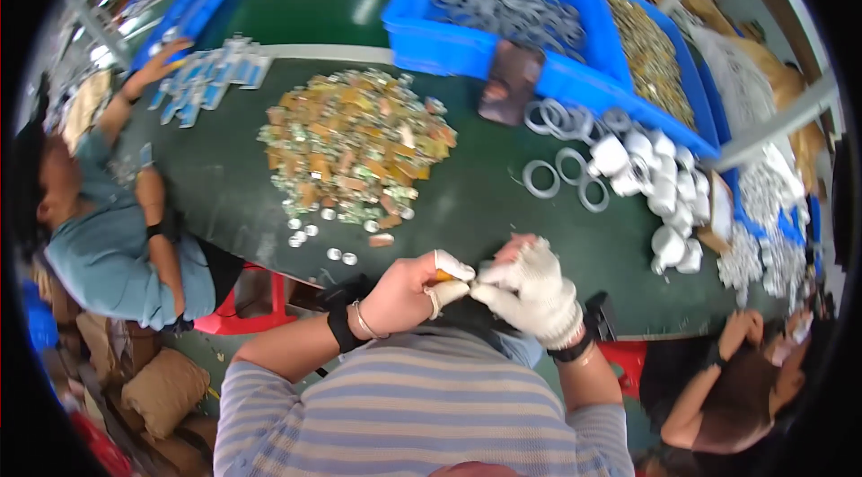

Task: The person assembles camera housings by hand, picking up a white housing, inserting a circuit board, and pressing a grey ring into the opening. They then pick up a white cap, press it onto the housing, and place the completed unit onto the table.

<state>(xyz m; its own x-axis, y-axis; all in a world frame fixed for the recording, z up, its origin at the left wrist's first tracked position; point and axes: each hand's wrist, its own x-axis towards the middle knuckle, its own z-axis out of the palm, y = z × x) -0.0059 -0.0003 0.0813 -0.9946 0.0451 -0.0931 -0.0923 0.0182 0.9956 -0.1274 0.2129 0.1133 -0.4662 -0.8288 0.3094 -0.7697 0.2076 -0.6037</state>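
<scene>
Just above the table's near edge, my two hands meet at the fingertips. My left hand, with white covers on some fingers, is closed in a pinch on a small piece with an orange-yellow side. A white knitted glove covers much of my right hand, whose fingers are bent and pressed together against the left fingertips. What those right fingers hold is hidden. Beyond my hands lies a large heap of small yellow, orange and clear pieces. Several small round silvery discs are scattered at its near side.
Grey rings and white cup-shaped parts lie to the right. A dark phone leans on a blue bin of grey rings. Co-workers sit at left and right. Blue-and-white pieces lie far left.
</scene>
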